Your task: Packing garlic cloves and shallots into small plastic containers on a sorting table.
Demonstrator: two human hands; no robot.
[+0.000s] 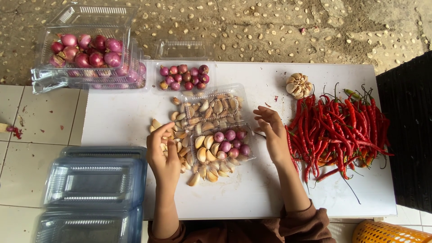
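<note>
My left hand (163,150) hovers over loose garlic cloves (180,135) on the white board (252,189), its fingers curled by a clove; whether it holds one I cannot tell. My right hand (272,130) is held open with fingers spread, just right of a clear plastic container (222,146) that holds garlic cloves and small red shallots. The container's hinged lid (211,105) lies open behind it, over more cloves. A pile of red chillies (337,130) lies right of my right hand.
A garlic bulb (299,85) sits at the back right. A clear tray of shallots (184,76) stands at the back. Stacked containers of larger shallots (85,51) rest at far left. Empty clear containers (92,189) are stacked at lower left. An orange basket (389,232) is at bottom right.
</note>
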